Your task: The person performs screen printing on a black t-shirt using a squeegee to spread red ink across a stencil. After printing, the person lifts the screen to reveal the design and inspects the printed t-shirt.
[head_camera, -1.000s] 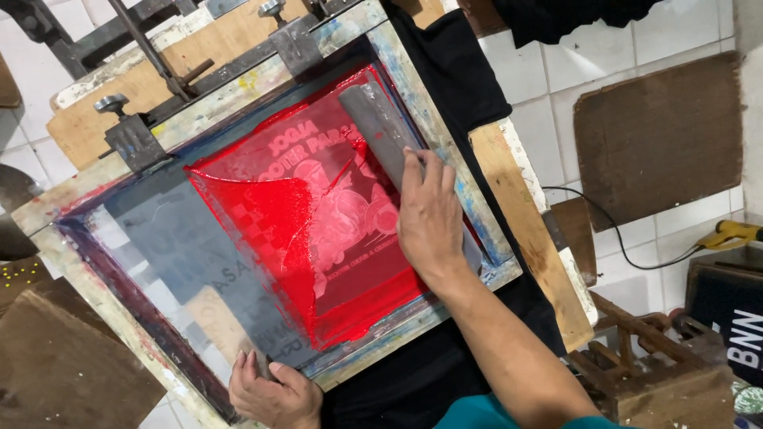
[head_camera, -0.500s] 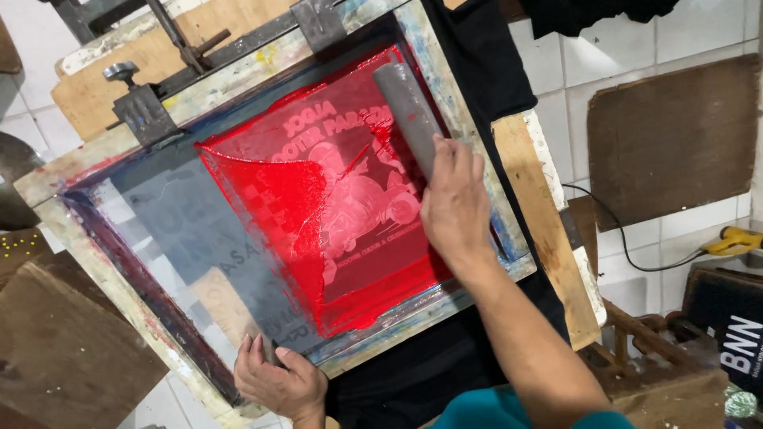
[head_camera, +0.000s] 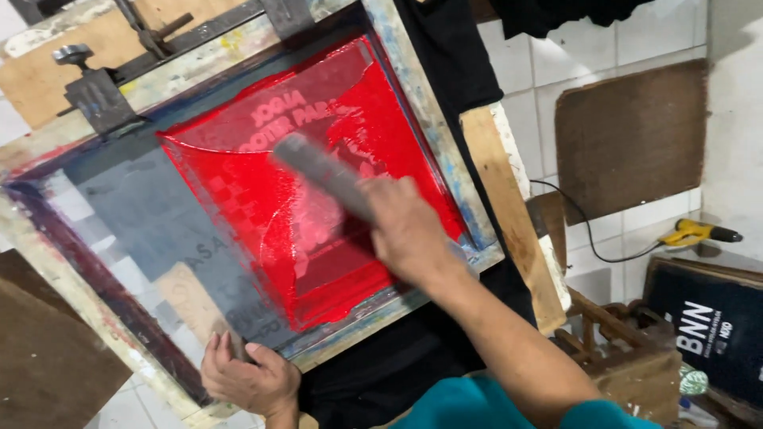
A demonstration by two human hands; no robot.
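White floor tiles surround the printing screen (head_camera: 238, 199); right hand (head_camera: 409, 230) grips the squeegee (head_camera: 322, 171), left hand (head_camera: 246, 377) clasps the frame edge.

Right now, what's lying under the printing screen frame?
Black fabric shows past the screen frame at top and bottom, on a wooden board. Red ink and mesh cover whatever lies directly beneath.

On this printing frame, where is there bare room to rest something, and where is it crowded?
Free: the grey, ink-free mesh between the red ink and the frame's left rail. Crowded: the inked area under the right hand and squeegee, and the near corner gripped by the left hand.
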